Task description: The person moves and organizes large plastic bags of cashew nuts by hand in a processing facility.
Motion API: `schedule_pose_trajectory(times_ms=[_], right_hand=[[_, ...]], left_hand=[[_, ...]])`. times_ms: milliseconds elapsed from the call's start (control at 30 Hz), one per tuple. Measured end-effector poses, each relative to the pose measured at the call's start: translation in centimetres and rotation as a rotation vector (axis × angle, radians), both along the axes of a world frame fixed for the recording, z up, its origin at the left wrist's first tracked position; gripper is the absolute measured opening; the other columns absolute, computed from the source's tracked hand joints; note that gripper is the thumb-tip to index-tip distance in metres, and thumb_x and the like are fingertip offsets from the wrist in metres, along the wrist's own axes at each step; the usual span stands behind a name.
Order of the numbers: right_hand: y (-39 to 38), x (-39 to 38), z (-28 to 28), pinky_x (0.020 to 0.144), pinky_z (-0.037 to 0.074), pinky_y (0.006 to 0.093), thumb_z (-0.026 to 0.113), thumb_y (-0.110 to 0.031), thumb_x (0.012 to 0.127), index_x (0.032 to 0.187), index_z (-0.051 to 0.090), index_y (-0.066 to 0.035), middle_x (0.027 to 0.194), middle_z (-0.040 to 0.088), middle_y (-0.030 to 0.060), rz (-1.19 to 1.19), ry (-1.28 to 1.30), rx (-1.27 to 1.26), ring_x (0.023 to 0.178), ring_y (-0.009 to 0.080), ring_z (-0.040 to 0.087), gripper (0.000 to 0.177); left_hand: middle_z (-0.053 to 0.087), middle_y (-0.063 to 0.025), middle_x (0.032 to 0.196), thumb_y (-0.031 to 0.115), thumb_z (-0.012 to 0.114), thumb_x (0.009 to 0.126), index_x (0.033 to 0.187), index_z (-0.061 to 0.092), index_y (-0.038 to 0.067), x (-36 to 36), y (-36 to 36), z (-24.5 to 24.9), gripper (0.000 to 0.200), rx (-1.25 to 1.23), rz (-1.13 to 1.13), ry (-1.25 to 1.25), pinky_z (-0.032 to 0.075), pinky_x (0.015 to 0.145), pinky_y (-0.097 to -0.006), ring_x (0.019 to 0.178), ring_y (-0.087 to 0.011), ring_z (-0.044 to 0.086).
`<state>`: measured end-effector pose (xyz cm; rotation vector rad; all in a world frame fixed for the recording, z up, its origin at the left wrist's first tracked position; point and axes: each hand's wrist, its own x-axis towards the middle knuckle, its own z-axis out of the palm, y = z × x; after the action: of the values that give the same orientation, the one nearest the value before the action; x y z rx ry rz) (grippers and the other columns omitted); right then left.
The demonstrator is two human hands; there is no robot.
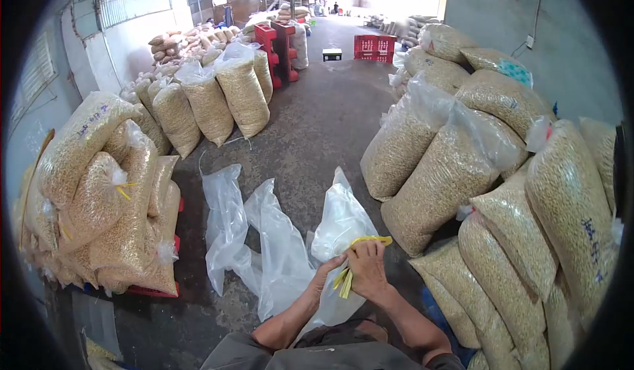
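Note:
A bundle of yellow ties [345,282] sits between my two hands, its ends hanging below the fingers and a yellow loop showing above. My right hand [368,269] is closed on the ties. My left hand [327,277] is closed beside it, against a clear plastic bag [342,221]; what its fingers grip is too small to make out. More empty plastic bags [281,251] lie crumpled on the floor just left of my hands.
Filled sacks [99,191] are piled at the left, with upright ones [241,92] behind. More filled sacks [456,172] line the right side. Red crates [374,47] and a small dark box [332,55] stand farther back on the floor.

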<state>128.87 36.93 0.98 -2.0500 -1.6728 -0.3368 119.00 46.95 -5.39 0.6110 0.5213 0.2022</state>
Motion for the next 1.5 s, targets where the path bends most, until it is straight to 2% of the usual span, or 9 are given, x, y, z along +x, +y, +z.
schedule_pose_trajectory(times_ms=[267, 467, 867, 1000, 1033, 1200, 1267, 1467, 1500], right_hand=[[3.4, 18.3, -1.1, 0.092, 0.031, 0.0463, 0.063, -0.017, 0.069, 0.096, 0.057, 0.001, 0.106, 0.048, 0.0149, 0.008, -0.042, 0.162, 0.104, 0.0337, 0.043, 0.033], [6.9, 30.5, -1.0, 0.092, 0.036, 0.0450, 0.064, -0.015, 0.070, 0.098, 0.061, 0.001, 0.106, 0.052, 0.0141, 0.190, 0.012, 0.250, 0.104, 0.0327, 0.048, 0.032], [25.4, 43.3, -3.6, 0.100, 0.036, 0.0494, 0.059, -0.003, 0.072, 0.109, 0.054, 0.006, 0.109, 0.049, 0.0194, 0.380, 0.032, 0.246, 0.106, 0.0357, 0.049, 0.039], [34.7, 49.1, -4.5, 0.091, 0.038, 0.0489, 0.058, -0.002, 0.072, 0.117, 0.043, 0.001, 0.109, 0.047, 0.0199, 0.521, 0.031, 0.141, 0.101, 0.0349, 0.048, 0.047], [38.2, 50.4, -4.0, 0.091, 0.038, 0.0489, 0.058, -0.002, 0.072, 0.117, 0.043, 0.001, 0.109, 0.047, 0.0199, 0.568, 0.009, 0.151, 0.101, 0.0349, 0.048, 0.047], [48.0, 53.9, -1.5, 0.088, 0.038, 0.0466, 0.062, -0.004, 0.070, 0.117, 0.046, -0.005, 0.105, 0.052, 0.0169, 0.648, 0.079, 0.042, 0.099, 0.0341, 0.051, 0.049], [50.8, 55.9, -0.7, 0.089, 0.038, 0.0464, 0.062, -0.006, 0.071, 0.116, 0.051, -0.003, 0.107, 0.055, 0.0181, 0.611, 0.135, 0.077, 0.099, 0.0343, 0.053, 0.047], [58.7, 61.9, -2.4, 0.096, 0.039, 0.0489, 0.066, -0.011, 0.070, 0.121, 0.051, 0.001, 0.109, 0.058, 0.0180, 0.638, 0.106, 0.051, 0.107, 0.0371, 0.054, 0.054], [60.0, 62.9, -3.3, 0.094, 0.040, 0.0486, 0.069, -0.013, 0.070, 0.123, 0.049, 0.003, 0.109, 0.057, 0.0190, 0.639, 0.237, 0.091, 0.106, 0.0375, 0.054, 0.058]], left_hand=[[0.063, -0.0110, 0.103, 0.034, 0.060, 0.089, 0.117, 0.056, 0.004, 19.5, 3.0, -0.3, 0.041, -0.199, -0.008, -0.135, 0.050, 0.083, -0.0339, 0.091, -0.0227, 0.063], [0.063, -0.0109, 0.102, 0.027, 0.054, 0.093, 0.115, 0.056, 0.001, 31.0, 6.2, -1.6, 0.034, -0.078, 0.293, -0.194, 0.052, 0.082, -0.0331, 0.087, -0.0212, 0.064], [0.062, -0.0117, 0.108, 0.031, 0.056, 0.091, 0.119, 0.055, 0.002, 41.7, 20.4, 1.0, 0.041, -0.073, 0.530, -0.168, 0.048, 0.089, -0.0340, 0.098, -0.0217, 0.062], [0.063, -0.0081, 0.106, 0.030, 0.060, 0.088, 0.121, 0.057, 0.004, 46.1, 28.9, -2.7, 0.042, -0.082, 0.606, 0.000, 0.048, 0.087, -0.0315, 0.099, -0.0191, 0.061], [0.063, -0.0063, 0.108, 0.029, 0.064, 0.085, 0.119, 0.059, 0.004, 47.1, 31.8, -3.3, 0.043, 0.092, 0.669, 0.149, 0.047, 0.085, -0.0301, 0.099, -0.0170, 0.059], [0.063, -0.0057, 0.110, 0.026, 0.069, 0.082, 0.117, 0.060, 0.002, 49.7, 41.6, 0.3, 0.043, 0.106, 0.720, 0.240, 0.046, 0.084, -0.0283, 0.098, -0.0160, 0.059], [0.064, -0.0061, 0.108, 0.023, 0.070, 0.082, 0.116, 0.060, 0.002, 51.7, 45.4, 0.7, 0.042, 0.371, 0.698, 0.283, 0.047, 0.082, -0.0282, 0.095, -0.0153, 0.060], [0.066, -0.0059, 0.102, 0.029, 0.068, 0.083, 0.107, 0.065, 0.000, 57.2, 54.9, -1.1, 0.038, 0.328, 0.726, 0.290, 0.047, 0.080, -0.0272, 0.092, -0.0144, 0.061], [0.066, -0.0059, 0.102, 0.029, 0.070, 0.081, 0.109, 0.063, 0.000, 57.9, 56.4, -1.2, 0.040, 0.338, 0.735, 0.294, 0.047, 0.081, -0.0274, 0.092, -0.0148, 0.061]])
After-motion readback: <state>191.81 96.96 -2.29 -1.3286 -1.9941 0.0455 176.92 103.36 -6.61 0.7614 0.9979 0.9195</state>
